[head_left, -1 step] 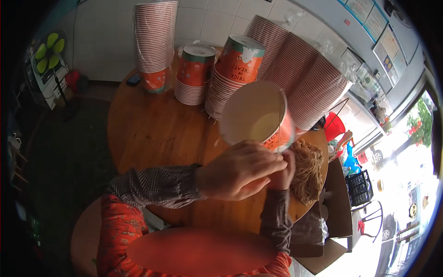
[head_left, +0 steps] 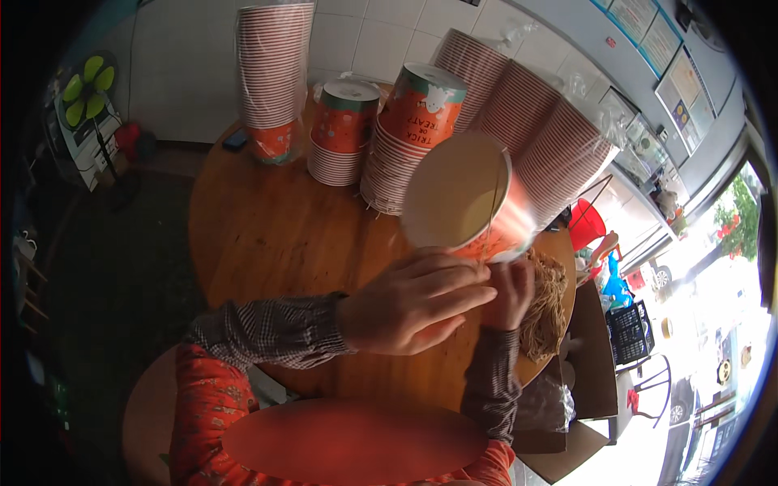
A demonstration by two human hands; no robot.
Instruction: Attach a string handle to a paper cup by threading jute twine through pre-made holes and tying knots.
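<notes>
In front of me a paper bucket (head_left: 454, 194) is tilted with its pale inside facing me and its orange printed side to the right. A thin tan string (head_left: 495, 194) runs down across its rim to my hands. My left hand (head_left: 413, 300) reaches across at the lower rim, its fingers pressed together where the string comes down. My right hand (head_left: 510, 293) is curled closed under the bucket's side, beside the left fingertips; what it grips is hidden. A loose bundle of tan strings (head_left: 545, 316) lies on the table right behind my right hand.
Upside-down bucket stacks (head_left: 344, 125) stand at the back of the round wooden table (head_left: 284, 251), with a tall plastic-wrapped stack (head_left: 275, 65) at left and several wrapped stacks (head_left: 559, 146) at right. An open cardboard box (head_left: 592, 364) stands beyond the table's right edge.
The bucket has shifted slightly right and up. My right hand has moved a little to the right, while my left hand stays nearly in place.
</notes>
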